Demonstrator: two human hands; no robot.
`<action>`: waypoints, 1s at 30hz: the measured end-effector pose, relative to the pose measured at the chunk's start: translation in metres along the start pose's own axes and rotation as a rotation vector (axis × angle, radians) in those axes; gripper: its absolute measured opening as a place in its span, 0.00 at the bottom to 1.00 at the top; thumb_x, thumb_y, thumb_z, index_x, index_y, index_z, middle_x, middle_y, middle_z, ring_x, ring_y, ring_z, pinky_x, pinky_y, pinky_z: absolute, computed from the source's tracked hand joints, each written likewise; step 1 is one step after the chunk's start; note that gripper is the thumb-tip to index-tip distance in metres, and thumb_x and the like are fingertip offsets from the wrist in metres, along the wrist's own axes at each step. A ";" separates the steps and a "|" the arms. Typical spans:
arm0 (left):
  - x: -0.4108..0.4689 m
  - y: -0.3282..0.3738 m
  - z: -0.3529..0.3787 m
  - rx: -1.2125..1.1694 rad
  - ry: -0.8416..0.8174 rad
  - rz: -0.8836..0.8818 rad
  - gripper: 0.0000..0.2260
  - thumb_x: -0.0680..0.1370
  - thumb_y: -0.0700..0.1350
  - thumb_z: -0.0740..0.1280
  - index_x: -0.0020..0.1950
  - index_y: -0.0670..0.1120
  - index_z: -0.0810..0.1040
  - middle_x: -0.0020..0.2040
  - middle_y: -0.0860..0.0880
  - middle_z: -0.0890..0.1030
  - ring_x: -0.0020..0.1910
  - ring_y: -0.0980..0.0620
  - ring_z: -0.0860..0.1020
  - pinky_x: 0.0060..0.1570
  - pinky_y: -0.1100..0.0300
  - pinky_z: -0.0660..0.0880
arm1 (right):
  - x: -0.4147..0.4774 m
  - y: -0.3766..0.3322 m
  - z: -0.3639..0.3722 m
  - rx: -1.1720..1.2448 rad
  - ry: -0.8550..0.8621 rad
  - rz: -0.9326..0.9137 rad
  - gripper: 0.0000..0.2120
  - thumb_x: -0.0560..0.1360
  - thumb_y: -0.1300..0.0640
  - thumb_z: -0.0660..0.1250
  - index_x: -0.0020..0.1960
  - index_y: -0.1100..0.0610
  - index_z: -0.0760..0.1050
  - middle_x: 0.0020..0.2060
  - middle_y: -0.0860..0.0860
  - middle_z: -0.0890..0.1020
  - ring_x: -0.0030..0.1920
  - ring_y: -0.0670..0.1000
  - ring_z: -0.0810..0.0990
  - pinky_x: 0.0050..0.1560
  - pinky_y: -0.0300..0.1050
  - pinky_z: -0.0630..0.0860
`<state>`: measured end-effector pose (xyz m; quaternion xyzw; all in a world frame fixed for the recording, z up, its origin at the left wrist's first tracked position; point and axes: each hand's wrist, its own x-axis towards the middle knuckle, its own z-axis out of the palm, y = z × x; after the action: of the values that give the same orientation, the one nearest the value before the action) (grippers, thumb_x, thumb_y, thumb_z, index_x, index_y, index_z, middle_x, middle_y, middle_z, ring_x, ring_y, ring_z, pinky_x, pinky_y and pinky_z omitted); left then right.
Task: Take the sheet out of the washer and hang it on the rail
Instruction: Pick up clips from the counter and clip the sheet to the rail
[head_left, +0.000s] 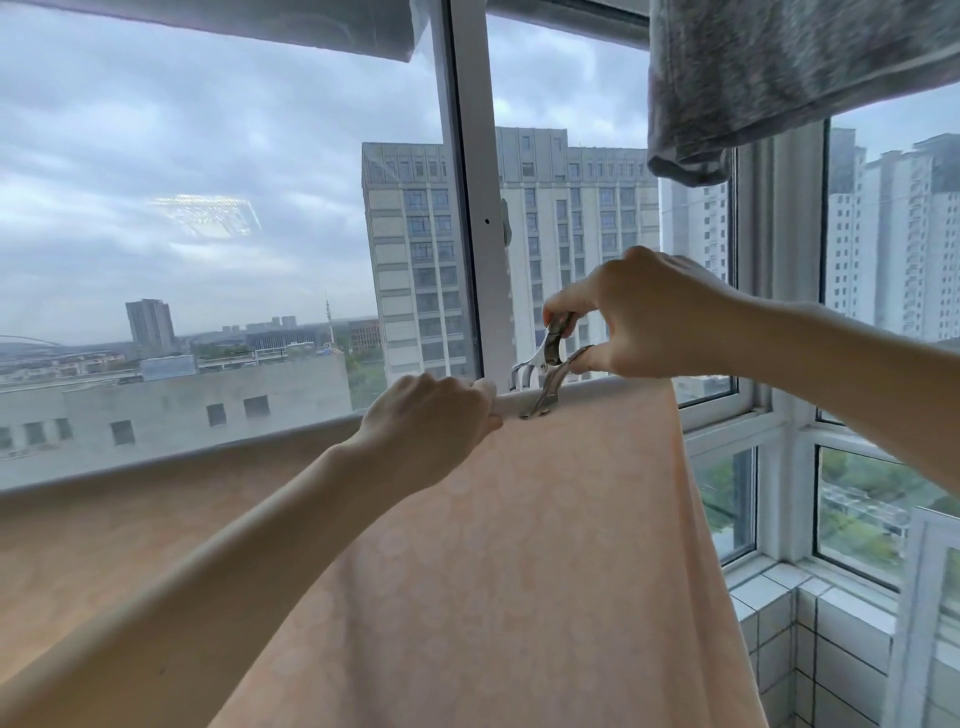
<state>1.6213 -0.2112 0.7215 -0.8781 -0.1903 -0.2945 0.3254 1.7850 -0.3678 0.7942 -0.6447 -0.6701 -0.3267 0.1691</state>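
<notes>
— Where is the sheet?
— Closest to you. The sheet (519, 571) falls from the level of your hands down past both your forearms. It is pale peach. Its top fold runs in a straight line leftward from your left hand and rightward to just under your right. Whatever carries it is covered by the cloth.
— And the left hand?
— Your left hand (431, 415) sits on that fold, fingers curled over it and thumb pointing right, gripping the fabric.
— The right?
— Your right hand (639, 317) is just right of the left and a little above it. Its thumb and fingers pinch the handles of a metal clip (550, 364). The clip's jaws stand apart astride the fold, one on the near face of the sheet and the toothed one behind it, just beside your left thumb.
— Anything overhead?
— A grey cloth (779, 78) hangs above your right hand, well apart from it.
— And beyond?
— Past both your hands stands the window frame (472, 208). Below your right arm is a tiled sill (779, 597). Far off through the glass are tower blocks (415, 249) under cloud.
</notes>
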 end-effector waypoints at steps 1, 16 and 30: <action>-0.001 0.000 0.001 0.010 0.013 0.001 0.11 0.81 0.57 0.58 0.44 0.52 0.64 0.39 0.51 0.79 0.30 0.51 0.70 0.31 0.57 0.66 | 0.002 0.001 0.004 0.009 0.002 -0.003 0.22 0.67 0.43 0.76 0.59 0.44 0.79 0.32 0.35 0.73 0.33 0.35 0.68 0.37 0.40 0.67; -0.001 0.000 0.000 0.020 -0.023 -0.021 0.12 0.82 0.56 0.55 0.49 0.49 0.71 0.40 0.52 0.79 0.31 0.51 0.73 0.32 0.56 0.67 | 0.011 0.009 0.035 0.185 -0.152 -0.015 0.36 0.71 0.51 0.72 0.75 0.48 0.60 0.57 0.56 0.81 0.25 0.38 0.73 0.35 0.40 0.77; -0.017 0.006 -0.008 0.080 0.022 -0.144 0.12 0.80 0.56 0.57 0.48 0.50 0.73 0.39 0.54 0.78 0.30 0.52 0.73 0.32 0.59 0.70 | -0.037 -0.022 0.058 0.089 0.140 -0.010 0.34 0.76 0.50 0.65 0.77 0.54 0.54 0.76 0.47 0.60 0.74 0.48 0.62 0.69 0.51 0.69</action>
<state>1.6086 -0.2231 0.7133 -0.8450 -0.2611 -0.3192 0.3405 1.7787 -0.3561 0.7231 -0.6087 -0.6739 -0.3416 0.2422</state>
